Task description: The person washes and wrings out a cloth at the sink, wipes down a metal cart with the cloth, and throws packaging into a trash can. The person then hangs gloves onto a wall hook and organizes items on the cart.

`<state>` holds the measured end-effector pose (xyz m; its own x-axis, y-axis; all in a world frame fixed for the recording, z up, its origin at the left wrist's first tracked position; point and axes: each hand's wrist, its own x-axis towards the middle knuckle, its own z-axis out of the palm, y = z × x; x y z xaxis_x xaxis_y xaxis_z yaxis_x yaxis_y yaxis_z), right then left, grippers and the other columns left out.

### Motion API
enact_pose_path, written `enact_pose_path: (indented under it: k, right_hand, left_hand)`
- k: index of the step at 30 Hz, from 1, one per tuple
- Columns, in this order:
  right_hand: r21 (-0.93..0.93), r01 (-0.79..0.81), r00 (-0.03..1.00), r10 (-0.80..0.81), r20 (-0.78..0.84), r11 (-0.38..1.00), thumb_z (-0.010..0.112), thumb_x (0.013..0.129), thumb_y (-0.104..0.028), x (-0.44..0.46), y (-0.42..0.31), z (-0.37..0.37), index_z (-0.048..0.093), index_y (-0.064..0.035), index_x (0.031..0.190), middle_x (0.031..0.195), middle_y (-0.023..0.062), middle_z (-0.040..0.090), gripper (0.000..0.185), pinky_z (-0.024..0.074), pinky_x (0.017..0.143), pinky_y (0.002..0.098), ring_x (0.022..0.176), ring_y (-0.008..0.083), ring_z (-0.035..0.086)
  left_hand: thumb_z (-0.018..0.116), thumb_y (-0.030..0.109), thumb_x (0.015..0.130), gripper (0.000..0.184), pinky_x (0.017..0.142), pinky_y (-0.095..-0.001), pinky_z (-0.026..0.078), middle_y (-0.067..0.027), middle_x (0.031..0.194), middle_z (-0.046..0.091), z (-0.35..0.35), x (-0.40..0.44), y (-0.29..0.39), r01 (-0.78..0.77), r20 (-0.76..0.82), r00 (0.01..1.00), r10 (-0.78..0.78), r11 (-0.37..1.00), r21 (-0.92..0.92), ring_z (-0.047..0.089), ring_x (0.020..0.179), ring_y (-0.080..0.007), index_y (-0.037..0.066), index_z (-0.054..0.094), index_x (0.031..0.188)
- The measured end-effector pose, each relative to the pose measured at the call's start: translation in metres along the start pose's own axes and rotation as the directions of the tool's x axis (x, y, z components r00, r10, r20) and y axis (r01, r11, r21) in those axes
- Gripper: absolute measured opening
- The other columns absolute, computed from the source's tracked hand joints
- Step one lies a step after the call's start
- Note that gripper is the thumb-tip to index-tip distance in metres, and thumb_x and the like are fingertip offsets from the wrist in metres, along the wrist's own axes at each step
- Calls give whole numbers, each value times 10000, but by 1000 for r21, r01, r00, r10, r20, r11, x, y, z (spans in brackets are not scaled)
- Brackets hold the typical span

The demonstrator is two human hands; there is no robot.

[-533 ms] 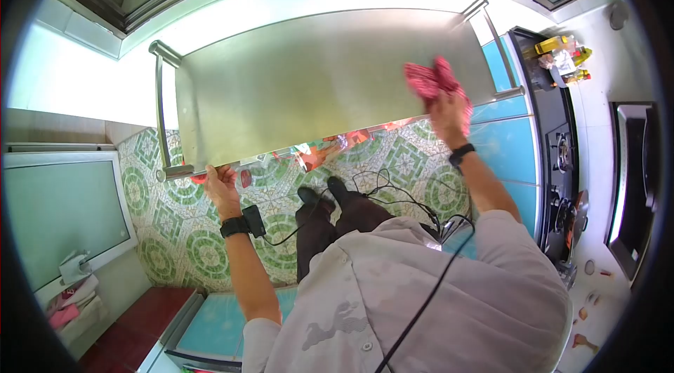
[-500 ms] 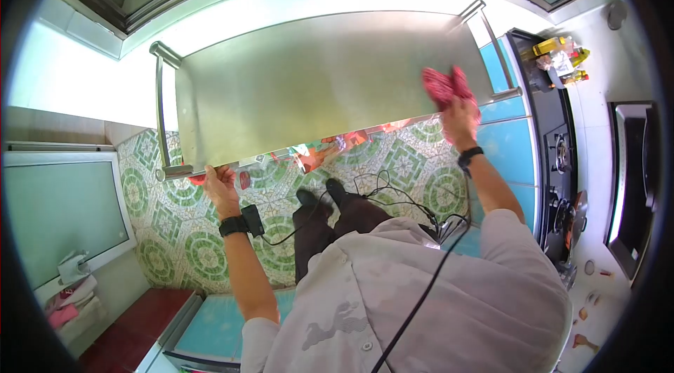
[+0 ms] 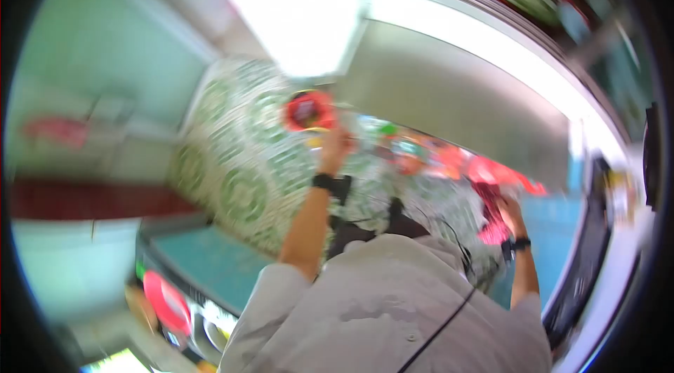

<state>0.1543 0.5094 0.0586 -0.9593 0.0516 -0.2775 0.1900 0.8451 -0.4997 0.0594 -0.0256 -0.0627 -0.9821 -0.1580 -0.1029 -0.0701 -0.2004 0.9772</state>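
A steel shelf top [image 3: 456,85] stretches away ahead of me, its surface bare metal. My right hand [image 3: 512,217] is closed on a crumpled red-and-white cloth [image 3: 490,213], below the shelf's front edge on the right. Near the shelf's front left corner is my left hand [image 3: 338,147], its fingers smeared by motion, so whether it touches the shelf is unclear. Just beyond that hand a round red container [image 3: 309,110] with dark contents shows against the floor. Colourful blurred items [image 3: 414,152] show along and under the shelf's front edge.
Green-patterned tiles [image 3: 242,187] cover the floor. A black cable [image 3: 442,327] runs down my shirt. Blue-fronted cabinets [image 3: 210,257] stand at the lower left, with a red round object [image 3: 167,303] above them. The dark stove edge [image 3: 586,268] lies at the right.
My view has swung left, bringing the red container and the left cabinets into sight. The right hand has brought the cloth off the shelf top to below its front edge.
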Motion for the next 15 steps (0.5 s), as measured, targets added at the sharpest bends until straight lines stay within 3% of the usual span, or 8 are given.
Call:
enact_pose_path:
  k: [1, 2, 5, 9, 10, 11, 13, 15]
  right_hand:
    - [-45, 91, 991, -86, 107, 995, 505, 879, -312, 21, -18, 20, 614, 15, 860, 744, 227, 601, 346, 425, 608, 442, 684, 326, 592]
    - [-66, 90, 976, -75, 205, 994, 509, 878, -325, 30, -64, 34, 612, 15, 873, 733, 222, 597, 356, 433, 607, 427, 667, 312, 583]
    - [62, 294, 846, -290, 448, 954, 553, 839, -195, 66, -165, 84, 590, 35, 884, 744, 124, 600, 237, 446, 625, 350, 688, 176, 549]
    - [106, 729, 529, -655, 540, 676, 577, 831, -205, 77, -336, 150, 577, 23, 918, 757, 167, 556, 244, 433, 660, 340, 695, 194, 512]
    - [151, 626, 543, -566, 620, 765, 594, 834, -207, 63, -389, 166, 581, 17, 924, 775, 165, 564, 242, 432, 676, 337, 708, 212, 515]
    - [160, 766, 392, -649, 651, 623, 600, 840, -221, 68, -425, 194, 592, 14, 960, 807, 164, 593, 264, 442, 704, 340, 732, 211, 534]
    - [227, 817, 243, -674, 698, 530, 603, 849, -248, 52, -509, 239, 587, 26, 972, 797, 168, 596, 301, 442, 703, 348, 716, 216, 533]
    - [396, 850, 58, -810, 583, 346, 606, 858, -279, 36, -573, 302, 584, 33, 974, 746, 148, 576, 334, 434, 671, 334, 678, 198, 514]
  left_hand:
    - [518, 295, 943, 219, 535, -269, 469, -41, 730, 586, -8, -14, 24, 156, -13, 985, -173, 916, -368, 562, 611, -128, 82, 553, 904]
    - [537, 311, 921, 235, 493, -275, 462, -50, 687, 598, -21, -27, 52, 276, -118, 931, -345, 878, -391, 556, 548, -139, 84, 553, 862]
    - [587, 233, 871, 177, 479, -271, 453, -75, 774, 631, -86, -83, 99, 220, -359, 822, -443, 827, -517, 573, 569, -142, 57, 568, 863]
    - [577, 248, 883, 216, 498, -286, 463, -80, 786, 634, -189, -159, 117, -17, -604, 719, -344, 860, -511, 562, 567, -138, 35, 583, 917]
    - [574, 269, 886, 251, 507, -295, 464, -84, 786, 632, -212, -180, 120, -75, -651, 686, -324, 859, -506, 554, 569, -138, 24, 582, 941]
    - [571, 290, 889, 287, 516, -303, 466, -88, 785, 630, -230, -202, 118, -122, -698, 643, -315, 858, -499, 546, 570, -137, 14, 581, 966]
    - [555, 336, 902, 338, 544, -302, 469, -97, 803, 629, -258, -246, 137, -166, -781, 528, -333, 862, -480, 541, 590, -136, 7, 574, 972]
    - [543, 360, 914, 360, 586, -293, 478, -92, 846, 628, -276, -292, 152, -323, -871, 458, -179, 879, -350, 550, 627, -129, 9, 566, 987]
